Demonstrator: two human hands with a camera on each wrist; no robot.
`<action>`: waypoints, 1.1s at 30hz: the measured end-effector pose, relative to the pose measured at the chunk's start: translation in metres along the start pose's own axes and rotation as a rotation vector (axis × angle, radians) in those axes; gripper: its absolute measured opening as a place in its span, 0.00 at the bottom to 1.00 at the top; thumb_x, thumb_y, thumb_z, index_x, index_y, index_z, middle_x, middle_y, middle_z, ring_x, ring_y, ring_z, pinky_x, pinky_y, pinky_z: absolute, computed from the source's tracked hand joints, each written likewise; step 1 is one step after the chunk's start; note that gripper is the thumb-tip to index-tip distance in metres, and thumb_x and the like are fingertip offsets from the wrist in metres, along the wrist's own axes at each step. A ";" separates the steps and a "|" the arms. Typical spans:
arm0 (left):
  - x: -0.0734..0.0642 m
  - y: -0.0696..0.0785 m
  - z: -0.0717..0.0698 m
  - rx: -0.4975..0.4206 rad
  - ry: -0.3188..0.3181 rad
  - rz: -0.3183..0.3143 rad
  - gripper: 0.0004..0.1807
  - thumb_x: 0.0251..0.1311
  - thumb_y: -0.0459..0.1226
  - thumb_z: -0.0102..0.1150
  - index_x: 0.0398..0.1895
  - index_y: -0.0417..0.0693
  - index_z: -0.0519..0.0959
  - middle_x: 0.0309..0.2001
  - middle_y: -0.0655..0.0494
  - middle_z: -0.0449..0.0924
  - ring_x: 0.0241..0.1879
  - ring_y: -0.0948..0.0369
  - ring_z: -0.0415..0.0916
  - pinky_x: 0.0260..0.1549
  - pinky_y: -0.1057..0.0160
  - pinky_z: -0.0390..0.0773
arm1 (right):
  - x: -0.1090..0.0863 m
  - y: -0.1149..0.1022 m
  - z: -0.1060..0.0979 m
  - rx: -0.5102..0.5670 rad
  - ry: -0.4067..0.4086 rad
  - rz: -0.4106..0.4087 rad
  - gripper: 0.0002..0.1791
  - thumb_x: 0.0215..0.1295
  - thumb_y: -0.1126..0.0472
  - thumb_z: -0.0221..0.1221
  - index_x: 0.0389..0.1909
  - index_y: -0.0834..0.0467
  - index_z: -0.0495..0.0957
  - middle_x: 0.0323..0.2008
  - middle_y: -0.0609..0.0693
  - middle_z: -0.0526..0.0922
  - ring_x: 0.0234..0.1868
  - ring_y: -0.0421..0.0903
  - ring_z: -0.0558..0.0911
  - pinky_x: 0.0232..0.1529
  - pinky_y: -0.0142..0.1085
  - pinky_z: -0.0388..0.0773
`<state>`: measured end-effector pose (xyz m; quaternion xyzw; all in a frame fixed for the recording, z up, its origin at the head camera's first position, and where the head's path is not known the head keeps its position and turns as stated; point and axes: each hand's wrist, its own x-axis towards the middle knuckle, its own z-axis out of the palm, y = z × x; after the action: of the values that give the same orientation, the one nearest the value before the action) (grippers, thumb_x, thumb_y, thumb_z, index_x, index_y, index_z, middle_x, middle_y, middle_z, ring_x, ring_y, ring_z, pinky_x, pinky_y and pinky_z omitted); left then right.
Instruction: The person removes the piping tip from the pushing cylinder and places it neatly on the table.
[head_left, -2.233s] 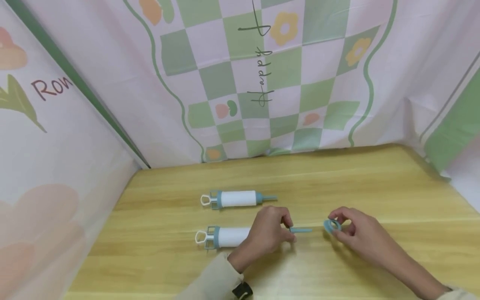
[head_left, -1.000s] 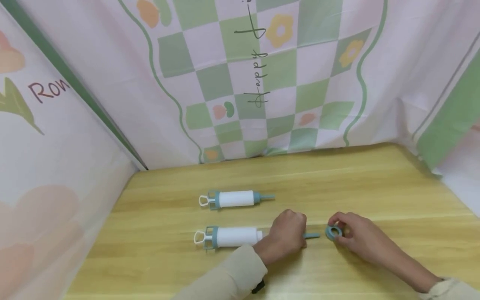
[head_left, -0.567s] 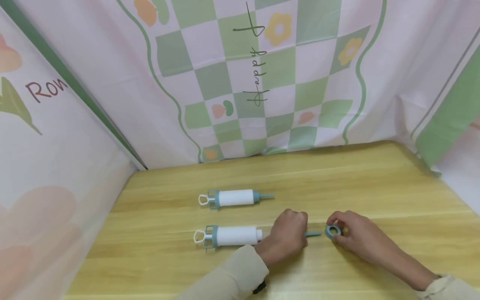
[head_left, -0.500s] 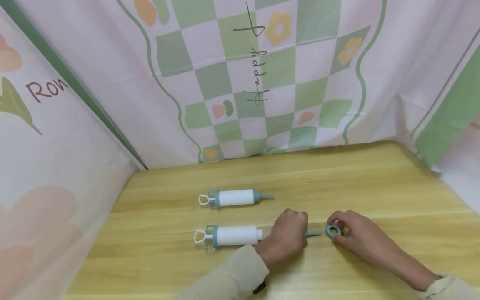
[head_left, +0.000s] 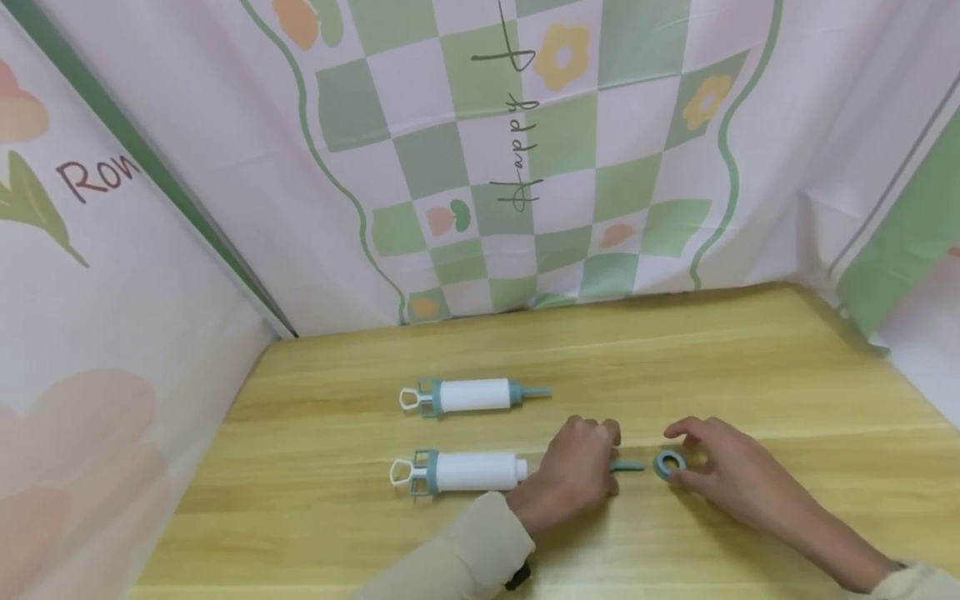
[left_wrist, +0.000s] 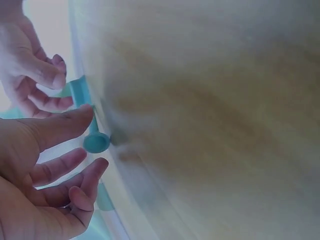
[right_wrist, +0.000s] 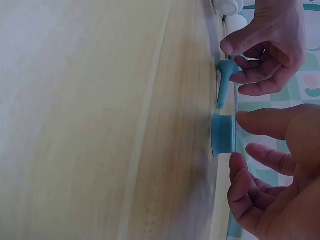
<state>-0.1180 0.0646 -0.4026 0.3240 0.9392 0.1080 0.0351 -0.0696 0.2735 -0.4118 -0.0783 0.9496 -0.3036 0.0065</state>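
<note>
My left hand hovers over a small blue-green nozzle lying on the table, its thumb and fingers spread apart around it. The nozzle's flared end shows between them in the left wrist view. Just to the right, a blue-green ring collar stands on the table. My right hand is beside it, index finger lifted off and thumb close to the rim; contact there is unclear. A white toy syringe with a bare tip lies left of my left hand. My left hand partly hides the nozzle in the head view.
A second syringe, with its nozzle and collar on, lies farther back, parallel to the first. The wooden table is bounded by a patterned curtain behind and a printed cloth at left.
My left hand carried the nozzle rightward from the syringe's tip, set it down and loosened its fingers. My right hand lowered the collar to the table, then spread its fingers from it.
</note>
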 end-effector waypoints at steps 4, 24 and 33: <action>-0.001 -0.003 0.001 -0.023 0.004 0.010 0.24 0.45 0.41 0.82 0.46 0.51 0.83 0.36 0.65 0.84 0.36 0.69 0.77 0.33 0.77 0.74 | 0.001 0.000 -0.001 0.000 -0.006 0.022 0.28 0.55 0.58 0.73 0.55 0.62 0.76 0.44 0.60 0.80 0.35 0.47 0.79 0.31 0.45 0.79; -0.002 -0.001 0.006 -0.063 -0.028 -0.019 0.24 0.46 0.42 0.81 0.47 0.53 0.82 0.37 0.66 0.82 0.37 0.70 0.75 0.34 0.76 0.73 | -0.002 0.004 -0.001 -0.010 0.010 0.004 0.29 0.53 0.59 0.74 0.55 0.63 0.76 0.44 0.62 0.80 0.34 0.46 0.79 0.30 0.44 0.78; -0.001 -0.002 0.008 -0.074 -0.036 -0.015 0.23 0.48 0.42 0.80 0.47 0.52 0.82 0.36 0.66 0.81 0.36 0.71 0.74 0.33 0.76 0.73 | -0.003 0.004 0.000 0.003 0.006 0.013 0.28 0.54 0.60 0.74 0.55 0.62 0.76 0.45 0.62 0.80 0.34 0.46 0.79 0.30 0.42 0.78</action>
<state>-0.1170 0.0642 -0.4111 0.3176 0.9362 0.1362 0.0648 -0.0677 0.2777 -0.4142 -0.0711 0.9497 -0.3050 0.0060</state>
